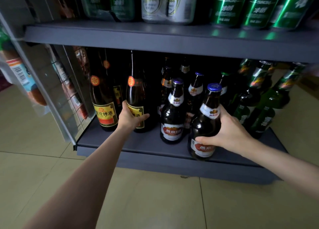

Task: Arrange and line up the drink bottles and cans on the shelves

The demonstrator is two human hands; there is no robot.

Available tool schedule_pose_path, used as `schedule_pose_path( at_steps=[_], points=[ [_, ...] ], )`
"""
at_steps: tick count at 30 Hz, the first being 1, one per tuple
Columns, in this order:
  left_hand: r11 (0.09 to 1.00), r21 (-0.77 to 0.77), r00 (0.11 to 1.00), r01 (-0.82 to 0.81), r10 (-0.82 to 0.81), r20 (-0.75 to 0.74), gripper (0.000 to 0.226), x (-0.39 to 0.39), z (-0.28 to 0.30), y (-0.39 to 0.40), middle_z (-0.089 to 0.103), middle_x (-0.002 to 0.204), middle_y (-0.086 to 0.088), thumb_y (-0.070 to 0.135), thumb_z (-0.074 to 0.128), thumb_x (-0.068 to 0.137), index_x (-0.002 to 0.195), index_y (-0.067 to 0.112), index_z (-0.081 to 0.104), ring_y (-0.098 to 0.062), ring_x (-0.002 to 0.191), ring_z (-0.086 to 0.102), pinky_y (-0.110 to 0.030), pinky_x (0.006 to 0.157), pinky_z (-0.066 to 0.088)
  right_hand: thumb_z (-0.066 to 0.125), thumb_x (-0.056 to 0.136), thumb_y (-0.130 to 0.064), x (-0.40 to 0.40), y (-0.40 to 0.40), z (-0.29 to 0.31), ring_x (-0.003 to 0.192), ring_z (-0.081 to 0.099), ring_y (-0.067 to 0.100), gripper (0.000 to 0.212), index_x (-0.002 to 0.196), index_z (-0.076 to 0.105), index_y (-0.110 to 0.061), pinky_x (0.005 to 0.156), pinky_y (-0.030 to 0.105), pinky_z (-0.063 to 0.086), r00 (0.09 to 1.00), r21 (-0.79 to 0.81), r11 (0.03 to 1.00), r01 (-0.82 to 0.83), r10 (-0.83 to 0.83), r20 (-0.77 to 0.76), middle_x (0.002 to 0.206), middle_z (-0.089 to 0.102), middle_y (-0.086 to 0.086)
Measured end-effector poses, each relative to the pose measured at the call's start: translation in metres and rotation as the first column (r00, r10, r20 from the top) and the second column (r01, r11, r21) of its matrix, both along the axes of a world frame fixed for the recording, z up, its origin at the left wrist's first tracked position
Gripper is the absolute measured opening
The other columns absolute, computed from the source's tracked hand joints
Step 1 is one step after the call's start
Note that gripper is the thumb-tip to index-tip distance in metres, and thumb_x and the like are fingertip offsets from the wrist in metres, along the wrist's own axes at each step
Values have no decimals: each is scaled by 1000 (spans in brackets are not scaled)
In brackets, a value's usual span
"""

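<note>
Lower shelf (138,142), grey metal, front lip facing the tiled floor (155,199): a bare strip of shelf lay along the front edge ahead of the left-hand bottles.
Left bay: yellow-label beer bottle (103,106) stood upright beside the wire-grid side panel (72,97); just to its right a second tall brown bottle (138,99), gripped by the left hand (129,118) with fingers curled round its lower body.
Centre: blue-capped brown bottle (172,115) upright, more of the same crowded close behind it.
Front right: a matching blue-capped bottle (205,123), tilted slightly, its base at the shelf's front edge, held by the right hand (227,130) wrapped round its body.
Right bay: green glass bottles (262,104) packed tightly to the shelf end.
Upper shelf (172,37): green Tsingtao cans (241,6) at right, silver cans (165,4) at centre, shrink-wrapped dark cans (107,2) at left
</note>
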State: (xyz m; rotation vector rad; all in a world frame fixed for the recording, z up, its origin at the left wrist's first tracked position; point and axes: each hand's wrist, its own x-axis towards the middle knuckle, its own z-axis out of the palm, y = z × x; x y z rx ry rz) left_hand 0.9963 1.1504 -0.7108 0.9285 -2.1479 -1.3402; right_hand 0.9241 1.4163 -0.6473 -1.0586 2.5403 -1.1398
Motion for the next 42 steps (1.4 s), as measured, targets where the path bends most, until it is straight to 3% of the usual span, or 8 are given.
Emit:
schedule_pose_path(
  at_steps=[9,15,18,21,27,30,32,42],
  points=[
    [999,5,998,-51,51,19,82,-6,-3,-1,51,128,-10,24,78,72,136,11,29,-27,118,49,-37,96,43,85,62,-16,-21,8,-22,95,49,6,71,118,42,-24,75,13,37,979,-71,977,202,-198,58,101,53,-12],
    [929,-173,928,-327,282,-243,46,16,-22,62,45,114,-11,15,67,82,118,0,42,-25,103,48,-26,83,37,84,64,-19,-30,9,-28,99,45,7,75,126,40,-18,83,22,37,952,-101,948,302,-294,85,107,51,-7],
    [968,-234,962,-90,24,-271,58,17,-28,91,44,115,1,26,71,78,125,7,41,-11,106,45,-22,91,38,84,65,-20,-35,5,-30,100,44,8,75,125,40,-15,84,22,36,947,-102,942,320,-315,64,115,53,-2],
    [981,-93,968,168,-182,-172,92,0,-25,100,42,133,2,36,80,66,139,18,26,-11,122,42,-27,102,38,84,65,-23,-38,4,-33,111,47,15,76,127,40,-13,86,21,34,945,-98,940,327,-325,36,124,52,2],
    [990,-26,982,142,-144,-119,92,-20,-19,99,50,129,-1,26,83,64,137,20,27,-19,118,49,-35,98,43,80,70,-22,-25,10,-24,114,46,17,68,126,42,-7,93,23,37,903,-181,900,397,-418,-102,122,45,3],
    [989,-28,982,143,-146,-120,87,-17,-19,96,54,124,0,24,84,63,133,20,32,-18,114,52,-34,95,45,76,74,-9,-5,15,-14,101,51,11,48,113,48,-8,93,23,45,895,-376,885,275,-379,-236,109,46,-2],
    [988,-39,982,146,-150,-114,87,-12,-18,93,55,121,2,24,84,63,133,19,33,-14,110,52,-28,91,44,74,74,-5,6,7,-15,98,55,12,44,111,49,-8,89,18,47,923,-380,910,168,-281,-264,107,50,1],
    [977,-53,977,208,-209,-32,82,32,-10,69,53,105,14,24,85,62,128,25,36,-4,99,50,-15,81,37,70,82,-14,-18,-92,-25,125,46,18,64,135,36,-3,105,29,39,994,-149,984,102,-108,-31,135,46,10]
  ],
)
